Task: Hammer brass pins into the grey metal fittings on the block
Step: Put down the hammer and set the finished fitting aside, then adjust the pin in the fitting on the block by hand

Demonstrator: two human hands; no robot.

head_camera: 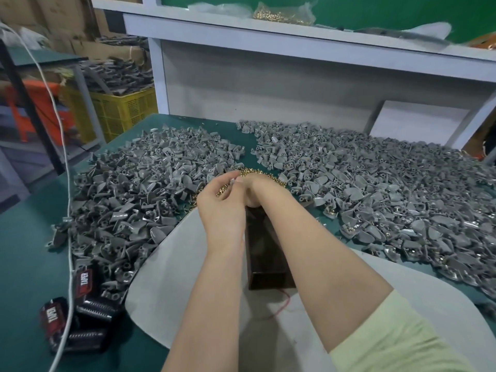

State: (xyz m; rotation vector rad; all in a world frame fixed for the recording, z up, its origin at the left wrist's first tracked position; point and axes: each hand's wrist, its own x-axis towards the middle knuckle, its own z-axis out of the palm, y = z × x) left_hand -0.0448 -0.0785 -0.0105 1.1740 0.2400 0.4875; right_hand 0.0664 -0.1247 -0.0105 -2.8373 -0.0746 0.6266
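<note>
The brass pins (259,175) lie in a small loose heap at the centre of the frame, at the far end of the dark block (268,253). More of them sit in the curled fingers of the left hand (221,208). They look tiny, hard and smooth, so I judge they will roll and slip. Each is best pinched singly by its shank between thumb and fingertip, head up.

The right hand (252,190) is tucked behind the left one over the block's far end. I cannot tell whether it grips anything.

The grey fittings (139,189) are small, stiff castings, light one by one. They are heaped in two broad piles, left and right of the hands, and look likely to snag on each other when lifted. No hammer shows.

The block rests on a white sheet (166,277) spread over the green surface (26,251). Black-and-red packets (57,318) and a white cable (65,200) lie at the lower left. A white shelf (295,38) at the top carries a bag (281,14) of more pins. A yellow crate (120,108) stands at the upper left.
</note>
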